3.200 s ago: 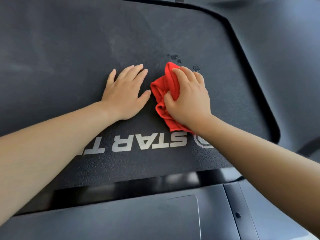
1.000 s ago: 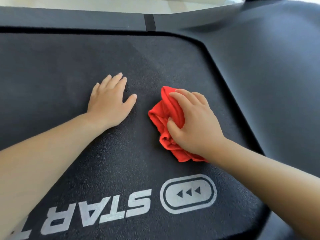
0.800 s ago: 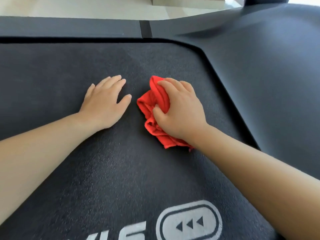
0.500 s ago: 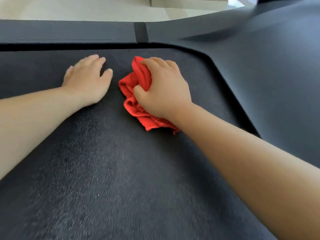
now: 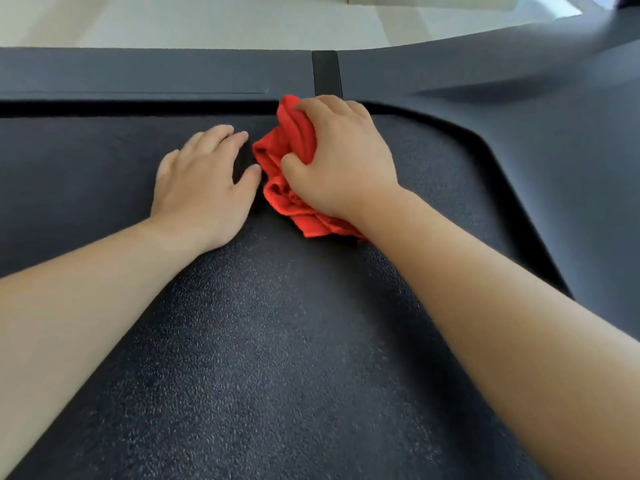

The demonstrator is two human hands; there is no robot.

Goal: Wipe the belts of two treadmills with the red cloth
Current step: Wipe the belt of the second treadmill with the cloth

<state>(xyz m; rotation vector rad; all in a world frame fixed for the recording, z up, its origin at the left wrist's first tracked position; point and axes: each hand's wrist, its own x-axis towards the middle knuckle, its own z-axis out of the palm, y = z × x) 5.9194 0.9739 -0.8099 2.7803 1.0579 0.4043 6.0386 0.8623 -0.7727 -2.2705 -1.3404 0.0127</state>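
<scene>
Now my right hand (image 5: 341,161), gripping the bunched red cloth (image 5: 282,174), has pushed it up to the belt (image 5: 277,341)'s far edge; left hand (image 5: 204,181) lies flat alongside. This stroke looks finished.

Bare left forearm (image 5: 86,289), left hand (image 5: 204,188); bare right forearm (image 5: 502,323), right hand (image 5: 343,168).

Much of the red cloth (image 5: 274,160) under the right hand (image 5: 343,168) — belt (image 5: 277,341) off-frame left and below
</scene>
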